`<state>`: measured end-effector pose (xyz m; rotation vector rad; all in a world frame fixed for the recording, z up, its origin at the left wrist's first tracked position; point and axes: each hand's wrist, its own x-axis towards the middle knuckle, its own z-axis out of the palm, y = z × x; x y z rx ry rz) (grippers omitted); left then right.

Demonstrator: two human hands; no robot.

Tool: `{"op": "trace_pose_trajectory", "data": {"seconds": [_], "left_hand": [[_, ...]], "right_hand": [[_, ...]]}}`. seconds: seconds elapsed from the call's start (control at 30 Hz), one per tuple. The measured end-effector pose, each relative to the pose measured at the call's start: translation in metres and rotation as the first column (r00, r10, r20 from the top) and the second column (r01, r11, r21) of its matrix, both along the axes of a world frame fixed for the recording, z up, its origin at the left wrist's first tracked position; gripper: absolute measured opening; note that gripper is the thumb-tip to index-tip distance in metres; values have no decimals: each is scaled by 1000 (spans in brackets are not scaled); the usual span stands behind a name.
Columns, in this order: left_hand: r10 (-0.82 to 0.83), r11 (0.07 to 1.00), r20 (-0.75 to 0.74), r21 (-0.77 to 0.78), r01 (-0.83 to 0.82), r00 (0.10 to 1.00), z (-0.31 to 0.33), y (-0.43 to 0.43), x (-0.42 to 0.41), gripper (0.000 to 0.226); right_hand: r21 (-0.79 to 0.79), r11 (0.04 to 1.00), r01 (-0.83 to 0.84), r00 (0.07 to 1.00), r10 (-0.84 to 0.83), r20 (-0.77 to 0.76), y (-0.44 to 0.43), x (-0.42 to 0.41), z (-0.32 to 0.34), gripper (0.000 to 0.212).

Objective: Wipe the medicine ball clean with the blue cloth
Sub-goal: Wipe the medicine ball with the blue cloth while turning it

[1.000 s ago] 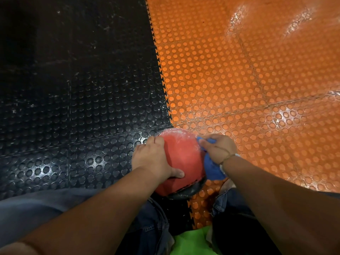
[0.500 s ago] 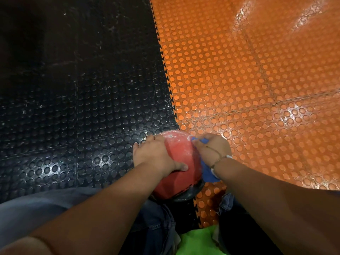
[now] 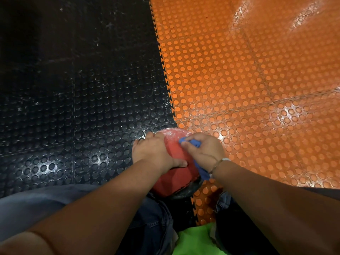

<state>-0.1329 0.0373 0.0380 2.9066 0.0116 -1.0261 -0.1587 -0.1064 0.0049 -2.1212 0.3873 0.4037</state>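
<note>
To my left lies the black studded rubber floor mat [image 3: 73, 107], and my denim-clad leg [image 3: 46, 203] rests on it, since I am sitting on the floor with the work between my knees. My left hand [image 3: 152, 153] grips the round red rubber medicine ball [image 3: 176, 173]. The fingers drape over its far left side and the thumb lies across the near face. I hold it this way, I judge, so the ball cannot roll or spin while the other hand rubs.

The medicine ball sits on the floor right at the toothed seam where the black mat meets the orange one, its dark underside turned towards me. A white powdery film [image 3: 172, 132] clouds its far top, which looks like the part left to clean.

My right hand [image 3: 204, 153] is clenched round the bunched blue cloth [image 3: 191, 142] and presses it against the ball's upper right. A loose tail of cloth hangs below my wrist, where a thin bracelet [image 3: 220, 161] sits. Bunching gives me a firm pad to scrub with.

Farther right, the orange studded rubber floor mat [image 3: 257, 89] shines under the lights.
</note>
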Motion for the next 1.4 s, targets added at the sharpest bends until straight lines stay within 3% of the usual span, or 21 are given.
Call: {"op": "trace_pose_trajectory", "data": {"seconds": [0.1, 0.17, 0.27, 0.37, 0.47, 0.53, 0.6, 0.67, 0.7, 0.77, 0.83, 0.87, 0.93, 1.0, 1.07, 1.17, 1.23, 1.33, 1.4], "left_hand": [[-1, 1000, -4, 1, 1, 1000, 2, -2, -1, 106], [5, 1000, 1, 9, -5, 1000, 1, -2, 0, 105], [37, 999, -6, 4, -37, 999, 2, 2, 3, 104], [-17, 1000, -50, 21, 18, 999, 4, 7, 4, 111], [-59, 998, -64, 23, 60, 996, 6, 9, 0, 113], [-55, 998, -56, 12, 55, 997, 6, 9, 0, 110], [-29, 1000, -58, -1, 29, 998, 5, 9, 3, 107], [-12, 1000, -61, -5, 12, 998, 4, 10, 4, 107], [-8, 1000, -59, -2, 8, 998, 4, 10, 4, 107], [-8, 1000, -45, 3, 9, 999, 4, 8, 2, 108], [-5, 1000, -21, 6, 6, 1000, 2, 4, 0, 108], [-2, 1000, -12, 7, 3, 1000, 2, 3, 0, 107], [8, 1000, -3, 5, -8, 1000, 0, 4, 2, 100], [20, 1000, -13, 2, -20, 1000, 0, 7, 3, 99], [20, 1000, -30, 8, -20, 999, 0, 10, 2, 105], [18, 1000, -20, 14, -17, 1000, -1, 11, 0, 110], [24, 1000, -15, 16, -23, 1000, -1, 10, 2, 109], [49, 999, -24, 12, -48, 999, -3, 14, 5, 107], [54, 998, -31, 10, -54, 998, -3, 16, 6, 109]], "right_hand": [[52, 967, 250, 962, -242, -129, -17, 2, -5, 14], [2, 983, 186, 978, -185, -96, -10, 2, -5, 13], [-12, 997, -72, 996, 73, 59, 7, -1, -1, 8], [100, 991, 94, 994, -88, -65, -6, 4, 0, 8], [-33, 987, 157, 981, -160, -113, -8, 5, -3, 12], [-129, 991, -19, 999, 23, 30, 3, 1, -1, 12], [-244, 927, -284, 937, 322, 132, 12, -3, 1, 19], [-290, 888, -357, 901, 409, 146, 8, -3, 0, 22], [-262, 910, -321, 923, 363, 131, 3, -3, -1, 21], [-131, 985, -109, 992, 117, 54, -7, -1, 0, 17], [-78, 995, 68, 997, -71, -31, -7, 2, 0, 16], [-133, 991, 28, 999, -32, -29, -4, 4, 1, 18], [-253, 948, -192, 978, 207, 32, 7, 5, 7, 20], [-251, 906, -341, 926, 369, 75, 10, 2, 6, 18], [-154, 953, -261, 961, 272, 55, -2, 4, 2, 16], [-95, 995, 17, 998, -22, -58, -15, 8, -2, 19], [-200, 977, -69, 997, 65, -29, -4, 8, 0, 20], [-272, 907, -321, 923, 364, 127, 14, -2, 3, 18], [-216, 934, -285, 935, 321, 151, 6, -2, -3, 15]]}}
